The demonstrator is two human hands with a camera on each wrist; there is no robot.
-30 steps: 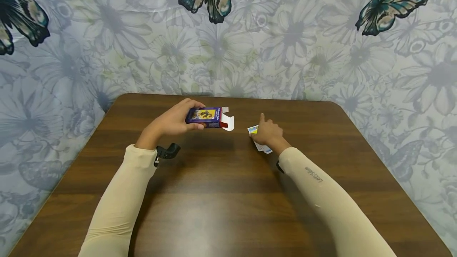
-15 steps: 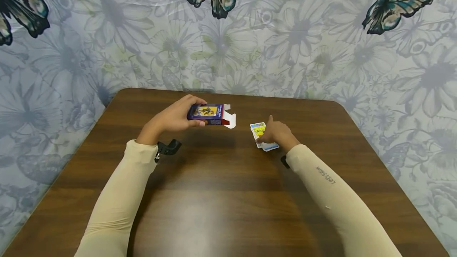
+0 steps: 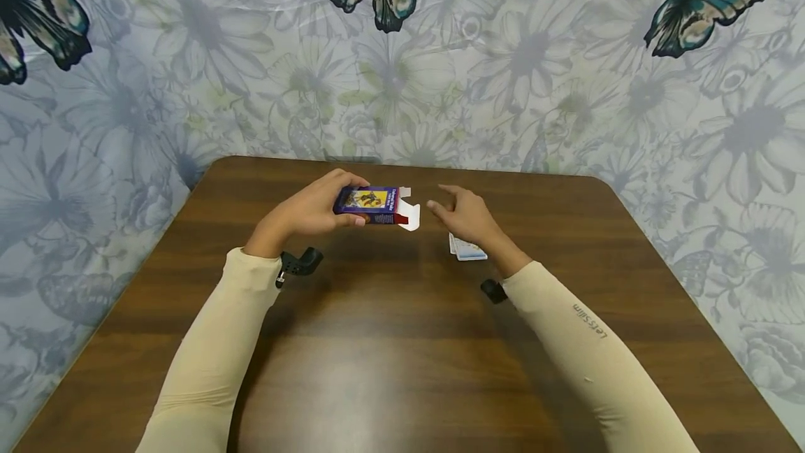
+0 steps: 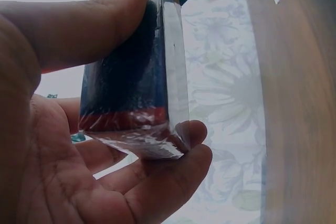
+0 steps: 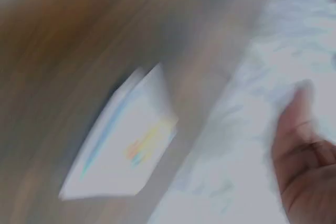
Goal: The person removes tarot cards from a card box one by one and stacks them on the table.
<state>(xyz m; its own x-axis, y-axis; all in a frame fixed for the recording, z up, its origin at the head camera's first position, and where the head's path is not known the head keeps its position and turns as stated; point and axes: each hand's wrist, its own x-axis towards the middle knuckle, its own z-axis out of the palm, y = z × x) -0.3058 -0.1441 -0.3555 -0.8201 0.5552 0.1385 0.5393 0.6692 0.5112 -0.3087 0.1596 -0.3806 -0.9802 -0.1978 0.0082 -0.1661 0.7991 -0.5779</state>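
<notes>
In the head view my left hand [image 3: 302,210] grips a small purple-blue card box [image 3: 372,204] above the table, thumb on the near side and fingers behind. A yellow picture shows on its face, and its white end flap [image 3: 410,215] stands open to the right. Up close, the left wrist view shows clear wrap on the lower end of the box [image 4: 123,85]. My right hand [image 3: 472,219] hovers just right of the flap, thumb and index finger apart, holding nothing. Below it lies a small stack of cards [image 3: 470,251], partly hidden by that hand; the right wrist view shows the cards [image 5: 123,140] blurred.
The brown wooden table [image 3: 377,341] has rounded far corners. Behind it hangs a pale floral backdrop [image 3: 402,89] with large butterflies. Black straps [image 3: 300,262] sit at both wrists, below cream sleeves [image 3: 207,348].
My right hand has let go of the cards, leaving them on the table, and moved up and left toward the box. The left hand still holds the box nearly in place.
</notes>
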